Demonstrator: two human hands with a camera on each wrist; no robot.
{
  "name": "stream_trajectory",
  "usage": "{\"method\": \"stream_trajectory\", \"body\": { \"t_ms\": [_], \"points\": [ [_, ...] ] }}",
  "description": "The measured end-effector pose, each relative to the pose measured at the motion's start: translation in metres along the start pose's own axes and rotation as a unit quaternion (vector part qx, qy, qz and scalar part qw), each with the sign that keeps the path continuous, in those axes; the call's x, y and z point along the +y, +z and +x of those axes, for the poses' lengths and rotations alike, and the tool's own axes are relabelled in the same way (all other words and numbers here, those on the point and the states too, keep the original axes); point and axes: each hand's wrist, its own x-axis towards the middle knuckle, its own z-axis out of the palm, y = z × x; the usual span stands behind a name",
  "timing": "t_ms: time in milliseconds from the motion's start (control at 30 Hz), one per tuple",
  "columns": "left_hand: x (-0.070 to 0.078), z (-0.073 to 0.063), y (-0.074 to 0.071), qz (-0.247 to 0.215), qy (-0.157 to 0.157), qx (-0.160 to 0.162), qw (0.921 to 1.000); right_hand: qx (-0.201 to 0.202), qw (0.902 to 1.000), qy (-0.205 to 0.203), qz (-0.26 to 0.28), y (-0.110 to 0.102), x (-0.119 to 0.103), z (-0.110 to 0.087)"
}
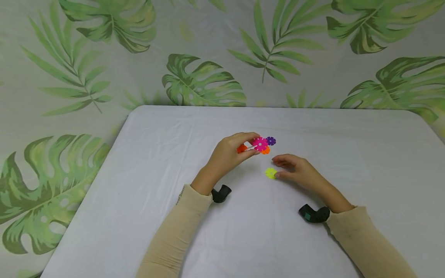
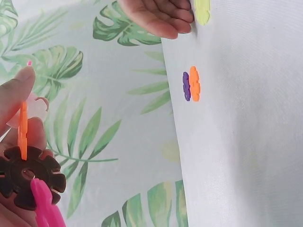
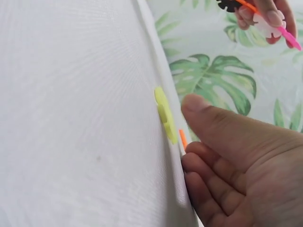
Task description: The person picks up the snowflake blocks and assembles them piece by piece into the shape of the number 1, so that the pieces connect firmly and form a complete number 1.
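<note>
Nearest my viewpoint come the beige fabric sleeves, with a small black wrist camera at the right cuff.

Past them, my right hand holds nothing: its fingers are loosely bent, the thumb apart from them. The bright yellow, notched, plastic-looking disc lies on the white cloth-covered table, just beside that thumb; I cannot tell whether they touch. To take it cleanly, I would bring the thumb to one rim and the fingertips to the opposite one, staying low, since so thin a piece could easily skid on the cloth.

A little further out, my left hand pinches a cluster of linked discs above the table: pink, translucent white, orange and dark brown. I judge a light grip best, because squeezing could twist the slotted joints loose.

Farther still, a loose orange notched disc and a purple notched disc lie close together on the table, partly behind the cluster. I would avoid brushing them when reaching across.
</note>
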Motion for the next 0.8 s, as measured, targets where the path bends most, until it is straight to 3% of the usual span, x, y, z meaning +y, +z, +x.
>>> {"method": "stream_trajectory", "body": {
  "t_ms": [433,800],
  "points": [
    [0.001,-0.0002,-0.0018,0.01,0.0,-0.005,0.9999,-0.016,0.9985,-0.019,-0.048,0.0049,0.0005,-0.0001],
    [0.0014,0.0009,-0.0009,0.007,-0.001,-0.008,0.9999,0.017,0.9996,0.009,-0.019,0.0037,-0.0059,-0.0008]
  ]
}}
